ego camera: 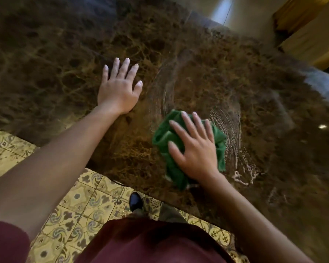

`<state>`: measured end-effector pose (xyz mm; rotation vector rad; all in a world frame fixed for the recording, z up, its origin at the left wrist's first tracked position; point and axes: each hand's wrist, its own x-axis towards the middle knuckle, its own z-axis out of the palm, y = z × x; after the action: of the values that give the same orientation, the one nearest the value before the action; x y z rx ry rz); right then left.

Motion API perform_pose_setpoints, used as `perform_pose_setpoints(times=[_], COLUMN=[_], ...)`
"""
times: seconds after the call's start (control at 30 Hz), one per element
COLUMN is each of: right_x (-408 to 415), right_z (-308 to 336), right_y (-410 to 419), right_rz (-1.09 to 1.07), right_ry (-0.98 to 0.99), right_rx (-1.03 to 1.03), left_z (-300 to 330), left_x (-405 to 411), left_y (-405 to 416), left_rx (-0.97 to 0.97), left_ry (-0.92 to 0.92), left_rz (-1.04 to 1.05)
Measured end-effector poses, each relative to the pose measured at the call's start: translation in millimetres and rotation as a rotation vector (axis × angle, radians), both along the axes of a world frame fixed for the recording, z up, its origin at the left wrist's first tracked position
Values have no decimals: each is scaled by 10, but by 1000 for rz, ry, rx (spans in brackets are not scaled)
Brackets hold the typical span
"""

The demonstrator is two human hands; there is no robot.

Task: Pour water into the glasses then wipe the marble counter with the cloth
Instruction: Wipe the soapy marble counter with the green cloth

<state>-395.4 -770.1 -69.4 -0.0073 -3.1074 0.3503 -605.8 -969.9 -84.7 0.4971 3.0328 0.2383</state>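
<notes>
The right hand (195, 149) presses flat, fingers spread, on the green cloth (171, 137) at the worktop's (65, 44) five o'clock; the left hand (120, 88) rests wide on bare marble. Wet streaks at three o'clock may dry smeared if skipped.

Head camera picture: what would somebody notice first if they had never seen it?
The bright green cloth jumps out, bunched under the right hand, which presses it flat-fingered onto the brown marble counter near its front edge. Curved wet streaks shine just beyond the cloth. The left hand rests flat on the counter, apart from the cloth.
</notes>
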Motion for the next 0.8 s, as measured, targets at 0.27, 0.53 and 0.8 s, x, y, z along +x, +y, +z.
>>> perform_pose_setpoints(times=[0.27,0.53,0.8], right_x=[-1638,-93,516], right_z=[46,-35,80], right_y=[935,-144,1155], right_rz=[-541,-62,-687], right_ry=[-59,30,-35], right_rx=[-19,44,52], left_z=[30,41,35], left_x=[11,50,423], left_y=[-2,28,-304], left_rx=[28,25,0], left_ry=[-17,-3,-56], left_rz=[2,9,-62])
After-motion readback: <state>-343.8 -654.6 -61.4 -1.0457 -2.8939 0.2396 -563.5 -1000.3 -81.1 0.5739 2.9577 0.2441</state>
